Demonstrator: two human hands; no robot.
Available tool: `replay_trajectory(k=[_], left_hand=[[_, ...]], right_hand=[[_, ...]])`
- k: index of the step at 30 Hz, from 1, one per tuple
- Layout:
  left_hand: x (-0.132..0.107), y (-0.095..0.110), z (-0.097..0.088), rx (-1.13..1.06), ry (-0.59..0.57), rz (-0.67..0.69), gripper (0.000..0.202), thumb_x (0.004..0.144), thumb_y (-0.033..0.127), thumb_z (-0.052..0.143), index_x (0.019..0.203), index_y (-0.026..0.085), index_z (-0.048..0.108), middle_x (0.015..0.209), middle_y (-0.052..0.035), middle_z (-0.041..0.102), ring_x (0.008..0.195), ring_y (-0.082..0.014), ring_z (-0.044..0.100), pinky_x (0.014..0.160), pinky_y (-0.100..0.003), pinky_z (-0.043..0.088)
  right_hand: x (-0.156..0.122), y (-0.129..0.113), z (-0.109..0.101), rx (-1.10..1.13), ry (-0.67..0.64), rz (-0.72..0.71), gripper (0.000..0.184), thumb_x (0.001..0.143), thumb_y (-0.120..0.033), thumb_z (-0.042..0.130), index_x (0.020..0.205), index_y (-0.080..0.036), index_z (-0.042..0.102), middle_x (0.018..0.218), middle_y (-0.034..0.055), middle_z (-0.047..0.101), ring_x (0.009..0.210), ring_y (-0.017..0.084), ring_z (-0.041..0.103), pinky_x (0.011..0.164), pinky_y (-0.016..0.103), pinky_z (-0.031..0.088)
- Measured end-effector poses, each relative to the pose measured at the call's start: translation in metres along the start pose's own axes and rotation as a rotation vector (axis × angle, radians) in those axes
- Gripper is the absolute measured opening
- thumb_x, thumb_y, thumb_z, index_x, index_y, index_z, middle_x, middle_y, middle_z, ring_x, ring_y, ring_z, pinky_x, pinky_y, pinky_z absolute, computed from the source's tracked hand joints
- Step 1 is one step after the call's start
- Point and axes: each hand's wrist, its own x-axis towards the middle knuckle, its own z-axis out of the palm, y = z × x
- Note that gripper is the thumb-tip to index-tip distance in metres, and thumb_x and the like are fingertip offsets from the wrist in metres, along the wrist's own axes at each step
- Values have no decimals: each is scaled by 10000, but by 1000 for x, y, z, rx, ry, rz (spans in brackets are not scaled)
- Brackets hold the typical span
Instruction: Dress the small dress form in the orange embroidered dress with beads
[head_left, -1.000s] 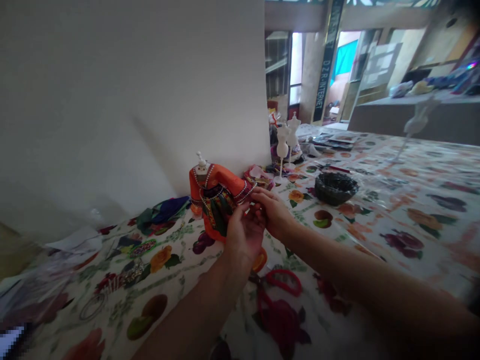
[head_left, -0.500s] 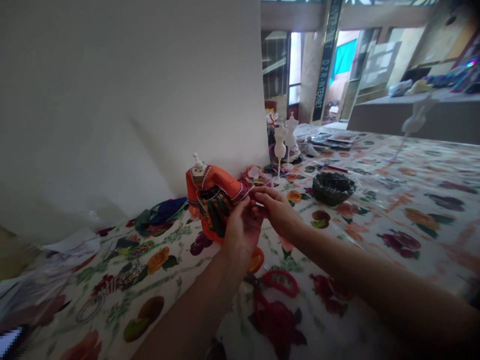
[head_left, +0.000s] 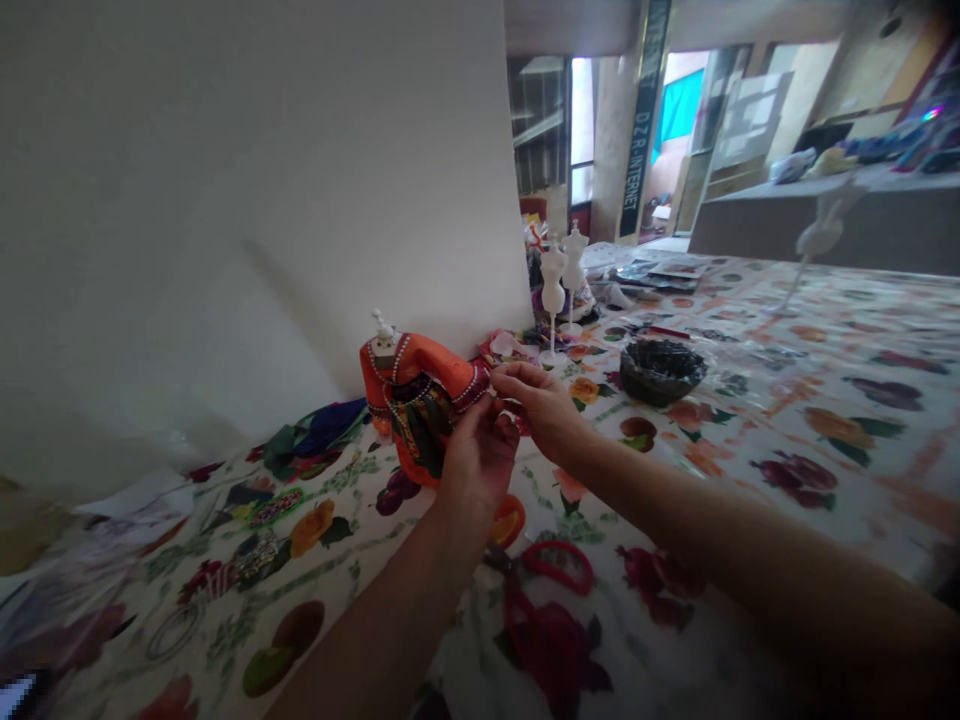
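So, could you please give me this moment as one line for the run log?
left hand: at orange beaded dress on mini mannequin | right hand: at its sleeve cuff | nearby: red-handled scissors; dark bowl

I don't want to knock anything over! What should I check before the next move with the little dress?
1. Left hand close to the orange dress: ok.
2. Right hand at the dress's sleeve end: ok.
3. Anything pinched in the fingers: cannot tell.
4. Mannequin standing upright: ok.
5. Scissors lying below the hands, not touching them: ok.
6. Black bowl apart from the hands: ok.
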Motion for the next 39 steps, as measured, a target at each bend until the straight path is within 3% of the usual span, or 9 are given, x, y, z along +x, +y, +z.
replay_trajectory(k=[11,18,39], left_hand=[[3,-3,0,-9,-38,-6,144,922,68,584,858,134,696,672,6,612,551,-51,540,507,-134,439],[3,-2,0,1,-1,-10,180,941,70,563,835,143,689,665,8,614,551,-51,542,506,-136,424],[2,-1,2,-23,-2,-1,189,942,55,566,820,129,691,650,12,626,522,-49,555,483,-139,427]], right_hand=[[-2,-7,3,12,-22,22,265,647,-364,839,748,-217,644,684,-36,578,601,95,474,497,229,323],[5,-6,4,-55,-22,-79,240,668,-342,822,721,-209,630,682,-39,563,594,83,430,500,219,312],[6,-7,9,-59,29,-4,254,701,-345,789,746,-213,577,634,-68,499,568,91,415,514,248,287]])
